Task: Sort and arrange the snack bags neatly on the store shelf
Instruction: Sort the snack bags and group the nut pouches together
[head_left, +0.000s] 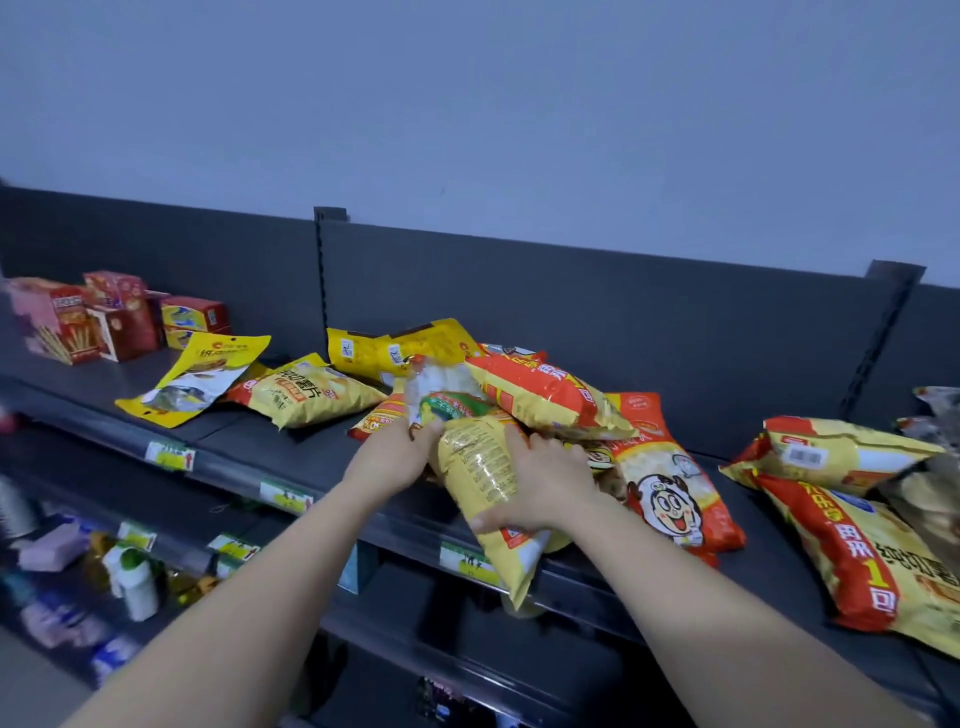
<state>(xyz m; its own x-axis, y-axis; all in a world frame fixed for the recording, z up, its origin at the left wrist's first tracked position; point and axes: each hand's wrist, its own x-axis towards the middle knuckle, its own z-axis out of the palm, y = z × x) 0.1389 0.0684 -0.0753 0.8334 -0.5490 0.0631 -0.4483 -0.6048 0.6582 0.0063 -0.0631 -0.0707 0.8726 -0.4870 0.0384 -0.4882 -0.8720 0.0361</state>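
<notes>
A heap of snack bags lies on the dark top shelf (291, 462). My right hand (550, 483) grips a long yellow bag (483, 483) that hangs over the shelf's front edge. My left hand (397, 452) holds the bag's upper end next to a white and green bag (441, 395). A red and yellow bag (545, 395) lies across the top of the heap. An orange bag with a cartoon face (670, 483) lies to the right. Two yellow bags (311, 389) (197, 379) lie flat to the left.
Red and yellow boxes (119, 317) stand at the shelf's far left. More red and yellow bags (852, 499) lie at the right end. A yellow pouch (395, 345) leans on the back panel. Price tags (169, 457) line the shelf edge; bottles (135, 577) stand on lower shelves.
</notes>
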